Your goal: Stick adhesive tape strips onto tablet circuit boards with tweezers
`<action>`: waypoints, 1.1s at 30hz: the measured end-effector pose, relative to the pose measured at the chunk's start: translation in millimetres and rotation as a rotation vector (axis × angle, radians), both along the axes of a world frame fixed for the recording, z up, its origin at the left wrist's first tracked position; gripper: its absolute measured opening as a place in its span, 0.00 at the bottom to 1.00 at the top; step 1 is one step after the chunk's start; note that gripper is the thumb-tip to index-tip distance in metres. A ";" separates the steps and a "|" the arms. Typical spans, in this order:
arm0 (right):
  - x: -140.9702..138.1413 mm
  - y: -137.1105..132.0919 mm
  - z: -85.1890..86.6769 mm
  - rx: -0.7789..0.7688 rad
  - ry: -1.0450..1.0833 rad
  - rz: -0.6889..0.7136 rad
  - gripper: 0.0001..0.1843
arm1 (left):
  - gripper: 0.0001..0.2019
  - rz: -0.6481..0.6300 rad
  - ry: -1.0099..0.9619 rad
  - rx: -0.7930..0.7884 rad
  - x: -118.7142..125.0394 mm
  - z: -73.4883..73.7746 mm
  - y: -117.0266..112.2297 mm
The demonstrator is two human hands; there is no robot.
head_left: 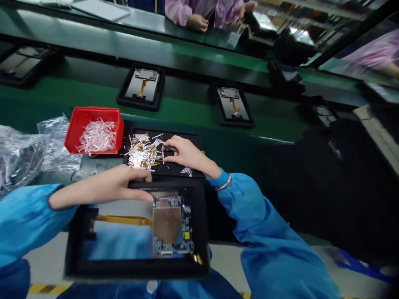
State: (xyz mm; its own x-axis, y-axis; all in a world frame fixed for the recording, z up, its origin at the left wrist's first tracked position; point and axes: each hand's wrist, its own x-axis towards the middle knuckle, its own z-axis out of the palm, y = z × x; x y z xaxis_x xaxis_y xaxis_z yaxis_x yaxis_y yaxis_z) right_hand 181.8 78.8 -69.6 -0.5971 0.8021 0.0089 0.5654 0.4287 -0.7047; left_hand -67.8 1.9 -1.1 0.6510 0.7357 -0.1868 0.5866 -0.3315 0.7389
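Red bin (93, 128) blocks left; bare belt (187, 112) beyond black tray (183, 139).

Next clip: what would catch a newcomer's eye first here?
The bright red bin of white strips stands out at the left. Nearer, the left hand grips the top edge of a black frame with a bare circuit board, while the right hand fingers a glittering pile of gold and white parts on a black tray.

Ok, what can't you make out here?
Head view:
- Whether the right hand pinches anything from the small parts: too small, fingers cover it.
- What lies beneath the black frame held by the left hand: covered by it.
- Circuit board markings: blurred.
- Person in pink sleeve: cut off by top edge.
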 end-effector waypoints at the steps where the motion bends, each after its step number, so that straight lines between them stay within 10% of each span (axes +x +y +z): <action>1: -3.7 2.0 -1.6 -0.018 -0.019 -0.012 0.16 | 0.18 -0.060 0.000 0.017 4.2 -6.8 -3.2; 11: -8.1 2.7 -4.0 -0.126 0.010 -0.117 0.20 | 0.17 -0.022 -0.022 0.441 15.1 -29.9 13.5; 20: 3.7 -8.2 7.0 -0.403 0.295 -0.120 0.09 | 0.16 0.048 -0.020 0.437 15.2 -29.8 28.4; 27: 5.3 -31.2 31.8 -0.547 0.735 -0.250 0.26 | 0.12 0.047 -0.180 0.362 31.4 -21.9 27.5; 33: -1.1 -52.2 41.8 -0.453 0.837 -0.289 0.21 | 0.08 0.078 -0.292 0.402 39.7 -6.6 14.3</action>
State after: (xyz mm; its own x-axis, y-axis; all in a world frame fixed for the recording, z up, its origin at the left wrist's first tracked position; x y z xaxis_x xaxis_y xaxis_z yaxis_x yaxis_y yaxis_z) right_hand 180.8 26.5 -27.9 -0.3191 0.9477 -0.0053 -0.1486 -0.0555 -0.9873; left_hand -28.1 16.2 -7.7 0.5745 0.7605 0.3027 0.4089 -0.5870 0.6987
